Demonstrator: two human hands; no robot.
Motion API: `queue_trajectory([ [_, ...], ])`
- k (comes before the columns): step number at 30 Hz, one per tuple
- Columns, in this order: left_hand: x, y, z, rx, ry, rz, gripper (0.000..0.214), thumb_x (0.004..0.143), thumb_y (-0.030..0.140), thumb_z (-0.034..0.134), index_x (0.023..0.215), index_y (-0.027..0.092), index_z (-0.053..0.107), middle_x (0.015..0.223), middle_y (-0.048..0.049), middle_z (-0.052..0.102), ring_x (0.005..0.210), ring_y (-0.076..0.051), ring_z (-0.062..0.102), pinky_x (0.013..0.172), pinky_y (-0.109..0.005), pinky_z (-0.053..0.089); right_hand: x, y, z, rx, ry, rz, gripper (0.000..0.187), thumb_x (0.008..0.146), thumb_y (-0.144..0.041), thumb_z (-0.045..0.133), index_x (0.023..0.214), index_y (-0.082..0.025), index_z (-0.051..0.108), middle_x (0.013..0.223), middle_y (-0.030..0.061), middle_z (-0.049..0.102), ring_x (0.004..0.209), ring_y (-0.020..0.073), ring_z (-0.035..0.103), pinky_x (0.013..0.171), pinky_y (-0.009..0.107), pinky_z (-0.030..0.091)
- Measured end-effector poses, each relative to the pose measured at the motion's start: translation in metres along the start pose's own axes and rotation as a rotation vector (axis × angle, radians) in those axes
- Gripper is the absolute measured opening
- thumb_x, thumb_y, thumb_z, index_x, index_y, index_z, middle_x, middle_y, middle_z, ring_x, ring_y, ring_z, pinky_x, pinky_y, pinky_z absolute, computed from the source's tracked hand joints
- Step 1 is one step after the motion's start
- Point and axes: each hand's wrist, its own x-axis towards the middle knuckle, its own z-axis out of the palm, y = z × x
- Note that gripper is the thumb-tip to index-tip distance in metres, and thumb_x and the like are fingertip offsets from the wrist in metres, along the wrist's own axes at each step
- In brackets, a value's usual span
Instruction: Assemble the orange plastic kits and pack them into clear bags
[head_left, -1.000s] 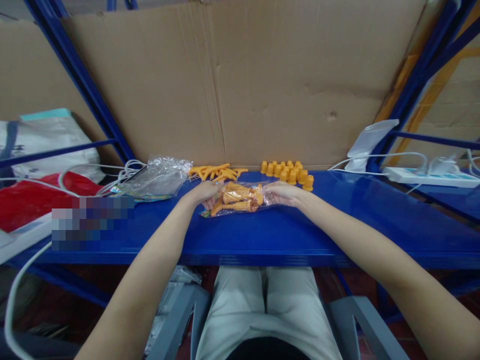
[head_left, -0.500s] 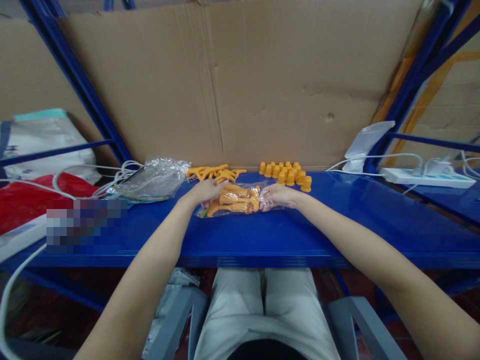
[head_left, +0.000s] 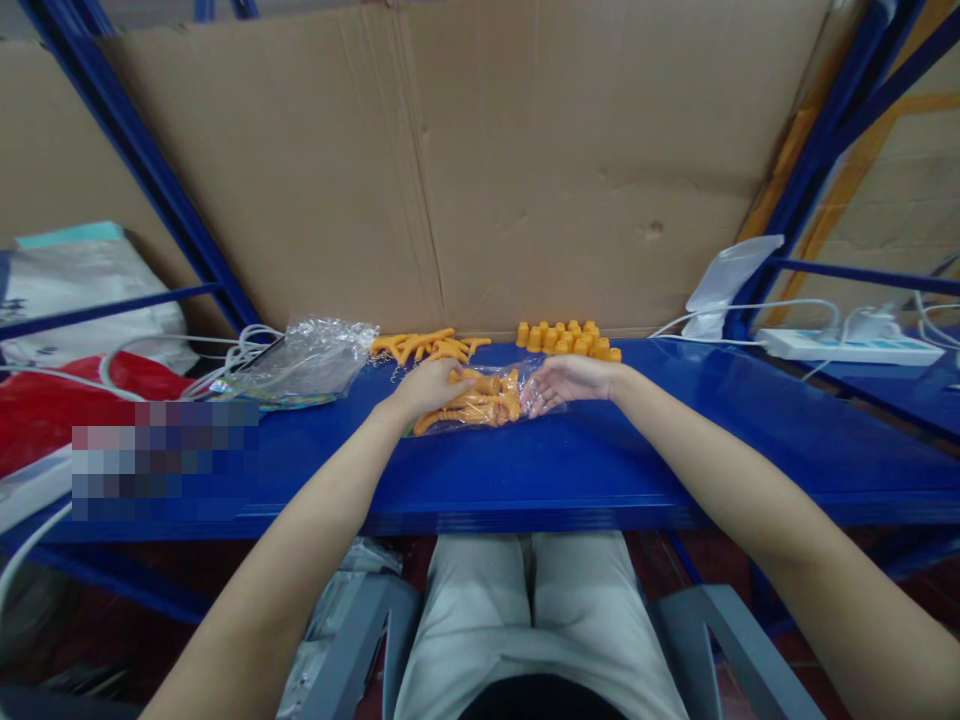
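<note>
A clear plastic bag (head_left: 480, 410) of orange plastic pieces lies on the blue table in front of me. The pieces inside include curved, arm-like shapes and ribbed ones. My left hand (head_left: 431, 388) is closed on the bag's left part, its fingers over the upper edge and partly hidden. At the bag's right end, my right hand (head_left: 566, 380) has its fingers stretched out and apart, touching the loose clear film. Right behind the bag lies a pile of orange branched pieces (head_left: 420, 346). Several orange cup-shaped pieces (head_left: 566, 338) stand in rows behind my right hand.
Clear plastic bags (head_left: 315, 360) lie in a stack at the left, beside white cables (head_left: 251, 345) and a red bag (head_left: 90, 405). A white power strip (head_left: 847, 346) is at the right. Cardboard (head_left: 525, 170) closes off the back, between blue frame posts (head_left: 150, 160).
My right hand has opened from its grip at the bag's right end, fingers now spread. My left hand has moved slightly right over the bag, and the pieces inside have shifted a little.
</note>
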Motion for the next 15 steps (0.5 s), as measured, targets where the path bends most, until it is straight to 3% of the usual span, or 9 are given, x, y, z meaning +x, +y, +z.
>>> queue_trajectory([
  [3, -0.002, 0.003, -0.001, 0.063, -0.007, -0.055, 0.037, 0.085, 0.049, 0.054, 0.099, 0.018, 0.07, 0.109, -0.011, 0.07, 0.108, -0.029, 0.06, 0.09, -0.033, 0.045, -0.001, 0.0, 0.001, -0.099, 0.006, -0.031, 0.037, 0.096, -0.031, 0.046, 0.074, -0.01, 0.068, 0.076, 0.0113, 0.07, 0.075, 0.0152, 0.067, 0.078, 0.028, 0.052],
  [6, -0.005, 0.009, -0.004, 0.124, -0.007, -0.085, 0.037, 0.085, 0.049, 0.052, 0.092, 0.018, 0.071, 0.102, -0.0116, 0.071, 0.106, -0.031, 0.061, 0.087, -0.035, 0.045, 0.002, 0.002, 0.003, -0.27, 0.12, -0.132, 0.018, 0.085, -0.021, 0.063, 0.07, -0.013, 0.069, 0.075, 0.0068, 0.071, 0.075, 0.0148, 0.066, 0.079, 0.028, 0.051],
  [9, -0.007, 0.014, -0.009, 0.161, -0.009, -0.096, 0.04, 0.086, 0.05, 0.049, 0.081, 0.017, 0.071, 0.089, -0.0127, 0.07, 0.1, -0.031, 0.062, 0.082, -0.034, 0.045, 0.005, 0.004, -0.004, -0.419, 0.229, -0.195, 0.014, 0.077, -0.015, 0.069, 0.063, -0.016, 0.069, 0.074, 0.0044, 0.07, 0.078, 0.0165, 0.065, 0.083, 0.03, 0.05],
  [15, -0.007, 0.013, -0.017, -0.091, -0.143, -0.067, 0.051, 0.089, 0.05, 0.045, 0.058, 0.016, 0.067, 0.052, -0.0072, 0.056, 0.068, -0.022, 0.061, 0.068, -0.03, 0.043, 0.019, 0.013, -0.028, -0.602, 0.46, -0.312, 0.016, 0.076, -0.018, 0.07, 0.06, -0.018, 0.066, 0.068, 0.0036, 0.065, 0.079, 0.0216, 0.063, 0.085, 0.043, 0.049],
])
